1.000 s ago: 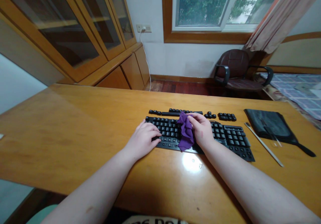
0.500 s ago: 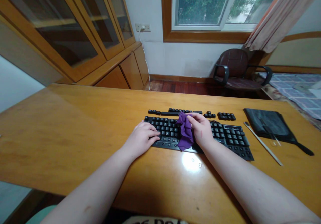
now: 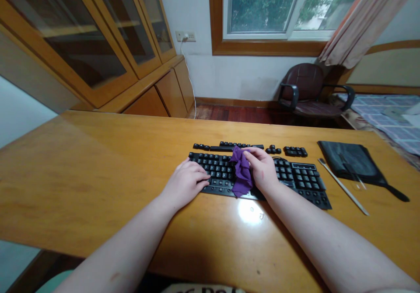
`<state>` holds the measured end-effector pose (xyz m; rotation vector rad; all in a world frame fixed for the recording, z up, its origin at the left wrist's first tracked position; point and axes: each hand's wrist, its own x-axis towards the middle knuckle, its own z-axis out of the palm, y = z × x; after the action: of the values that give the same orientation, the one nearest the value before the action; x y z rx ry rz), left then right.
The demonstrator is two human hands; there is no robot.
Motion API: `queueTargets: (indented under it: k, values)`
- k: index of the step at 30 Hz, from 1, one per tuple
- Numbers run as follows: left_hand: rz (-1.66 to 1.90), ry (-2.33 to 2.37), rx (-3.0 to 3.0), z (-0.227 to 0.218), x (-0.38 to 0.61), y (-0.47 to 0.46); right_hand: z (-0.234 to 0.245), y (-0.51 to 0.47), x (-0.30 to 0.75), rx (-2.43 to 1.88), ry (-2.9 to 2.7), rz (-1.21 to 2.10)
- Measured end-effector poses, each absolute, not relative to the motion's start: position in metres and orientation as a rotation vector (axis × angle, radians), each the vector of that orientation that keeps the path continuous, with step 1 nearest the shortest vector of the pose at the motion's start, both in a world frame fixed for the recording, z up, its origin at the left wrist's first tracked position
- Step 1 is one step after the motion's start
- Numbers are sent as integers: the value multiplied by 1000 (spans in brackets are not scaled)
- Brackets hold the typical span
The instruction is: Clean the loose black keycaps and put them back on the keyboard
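A black keyboard (image 3: 222,170) lies on the wooden table, with some keys off its bottom row and number pad. My left hand (image 3: 188,179) rests on its left end, fingers stretched over the keys and thumb slightly apart. In my right hand (image 3: 263,168) a crumpled purple cloth (image 3: 242,175) is pinched between thumb and fingers, hanging over the middle of the keyboard. Cloth and hand hide the keys beneath them. Behind the keyboard, loose keycaps (image 3: 295,151) are laid out in rows, along with a long space bar (image 3: 220,148).
To the right of the keyboard lies a thin white-handled brush (image 3: 344,189). Beside it sits a black pouch (image 3: 354,159) with a strap and a small wire tool (image 3: 357,180) on top. Beyond the table (image 3: 98,175) stand a chair (image 3: 305,87) and a glass-door cabinet (image 3: 131,70).
The view has shifted very slightly. Both hands, the cloth and the keyboard keep practically the same positions.
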<state>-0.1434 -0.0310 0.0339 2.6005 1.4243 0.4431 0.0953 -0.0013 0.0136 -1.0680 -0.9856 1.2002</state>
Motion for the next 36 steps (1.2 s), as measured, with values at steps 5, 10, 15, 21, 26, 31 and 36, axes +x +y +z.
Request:
queueTargets:
  k: [5, 10, 15, 21, 26, 31, 36]
  values:
    - [244, 1532, 2633, 43, -135, -43, 13, -1, 96, -1051, -994, 1209]
    - [-312, 1693, 2534, 54, -118, -67, 14, -1, 95, -1057, -992, 1209]
    - [-455, 1695, 2447, 55, -115, -71, 14, -2, 95, -1059, -998, 1208]
    - [76, 1661, 2410, 58, -131, -56, 15, -1, 96, -1060, -936, 1240]
    - [490, 1734, 2349, 77, -146, -27, 17, 0, 95, -1035, -833, 1273]
    - [325, 1693, 2433, 78, -141, 32, 17, -1, 94, -1034, -875, 1266]
    - [129, 1665, 2524, 60, -111, 80, 15, -2, 94, -1043, -928, 1251]
